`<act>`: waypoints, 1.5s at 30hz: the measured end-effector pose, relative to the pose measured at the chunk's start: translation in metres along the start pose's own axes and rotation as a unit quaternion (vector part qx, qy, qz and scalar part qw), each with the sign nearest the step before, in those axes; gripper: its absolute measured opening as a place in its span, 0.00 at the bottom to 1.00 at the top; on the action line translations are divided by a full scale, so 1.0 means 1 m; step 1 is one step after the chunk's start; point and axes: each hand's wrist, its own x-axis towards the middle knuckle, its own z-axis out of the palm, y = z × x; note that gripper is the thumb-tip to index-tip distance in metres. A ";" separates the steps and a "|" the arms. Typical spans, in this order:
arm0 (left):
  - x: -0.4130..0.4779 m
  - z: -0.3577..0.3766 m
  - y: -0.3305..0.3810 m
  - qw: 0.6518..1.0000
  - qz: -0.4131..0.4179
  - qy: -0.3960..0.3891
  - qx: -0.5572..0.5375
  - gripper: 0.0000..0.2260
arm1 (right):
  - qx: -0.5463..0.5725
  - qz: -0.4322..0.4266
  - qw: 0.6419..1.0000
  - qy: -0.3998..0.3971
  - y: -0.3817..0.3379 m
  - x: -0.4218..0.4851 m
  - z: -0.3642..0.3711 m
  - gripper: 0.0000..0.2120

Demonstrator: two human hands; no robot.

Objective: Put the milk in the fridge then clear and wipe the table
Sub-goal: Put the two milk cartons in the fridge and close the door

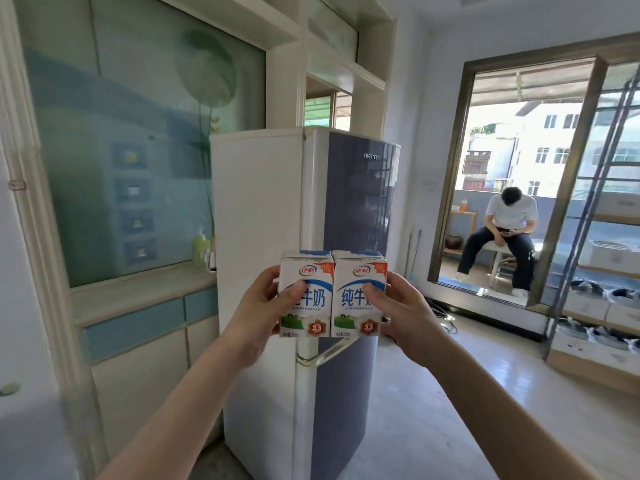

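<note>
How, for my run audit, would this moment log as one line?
left hand grips left milk carton | right hand grips right milk carton | fridge closed, ahead

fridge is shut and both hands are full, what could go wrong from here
1. The fridge door is shut, and the left hand holds the left carton, the right hand the right carton. Freeing a hand for the handle could let a carton drop.
2. Taking both cartons in one hand may squeeze them, so one might dent or leak.
</note>
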 end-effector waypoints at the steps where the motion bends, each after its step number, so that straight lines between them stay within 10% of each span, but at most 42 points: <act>1: 0.008 0.005 -0.001 1.000 0.003 0.004 0.000 0.13 | 0.001 -0.001 1.000 -0.005 -0.001 0.009 -0.006 0.14; 45: 0.221 -0.051 -0.072 0.974 0.076 0.210 0.047 0.14 | 0.084 -0.003 0.975 -0.208 0.097 0.293 0.033 0.14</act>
